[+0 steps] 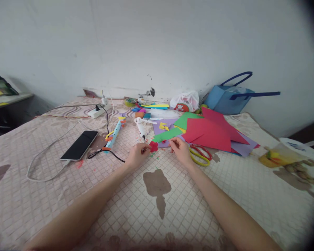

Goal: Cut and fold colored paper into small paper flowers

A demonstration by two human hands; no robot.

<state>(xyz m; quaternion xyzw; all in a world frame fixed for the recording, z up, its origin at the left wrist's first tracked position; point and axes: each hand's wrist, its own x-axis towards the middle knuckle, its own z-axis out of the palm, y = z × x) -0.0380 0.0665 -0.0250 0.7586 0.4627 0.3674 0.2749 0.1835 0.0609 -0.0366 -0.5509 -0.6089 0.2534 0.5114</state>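
Between the fingers of my left hand (136, 155) is a small red paper flower (154, 146), pinched by its left edge just above the tablecloth. My right hand (181, 150) is a short way to the right, thumb and fingers pressed together; whatever they may hold is too small to make out. Beside that hand lie yellow and red scissor handles (200, 159), their blades hidden under red paper (208, 134). A white glue gun (140, 127) rests beyond my left hand, its cord running toward me. Green paper (169, 135) lies on purple paper just past both hands.
To the left are a phone (80, 145) on a white cable, a power strip (99, 111) and a light-blue strip (113, 135) with orange and yellow pieces. A blue bag (226, 101) and a white plastic bag (185, 101) stand by the wall. Paper scraps are scattered about.
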